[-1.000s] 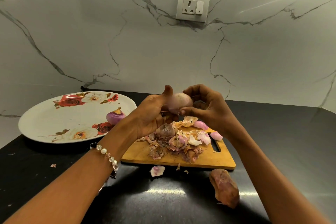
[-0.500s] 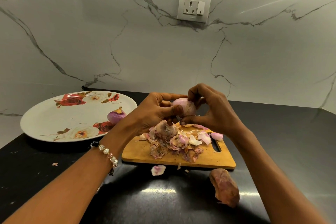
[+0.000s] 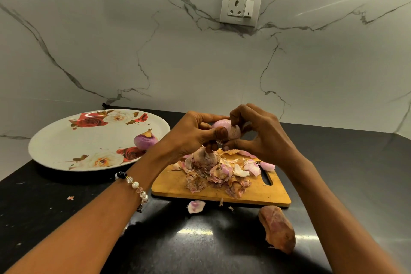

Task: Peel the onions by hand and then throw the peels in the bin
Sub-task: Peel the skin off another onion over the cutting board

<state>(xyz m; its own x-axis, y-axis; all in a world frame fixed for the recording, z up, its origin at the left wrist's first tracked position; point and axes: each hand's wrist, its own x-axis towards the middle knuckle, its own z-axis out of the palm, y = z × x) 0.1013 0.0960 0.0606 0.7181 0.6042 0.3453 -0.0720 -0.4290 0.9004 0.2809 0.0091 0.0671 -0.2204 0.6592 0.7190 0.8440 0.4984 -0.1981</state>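
Observation:
A small pale purple onion (image 3: 224, 128) is held above the wooden cutting board (image 3: 173, 184). My left hand (image 3: 191, 138) grips it from the left, thumb across its front. My right hand (image 3: 260, 133) pinches its skin from the right with curled fingers. Beneath the hands sits a heap of dry onion peels (image 3: 213, 171), with another unpeeled onion (image 3: 205, 158) partly hidden among them. One peeled purple onion (image 3: 144, 140) lies on the floral plate (image 3: 66, 144). No bin is in view.
The black countertop (image 3: 55, 218) carries a loose peel (image 3: 195, 206) and a large brownish peel piece (image 3: 278, 228) in front of the board. A marble wall with a power socket (image 3: 240, 6) stands behind.
The onion has been turned in my hands and more purple flesh shows on top. My left thumb has come down across its front, and my right fingers have shifted onto the skin.

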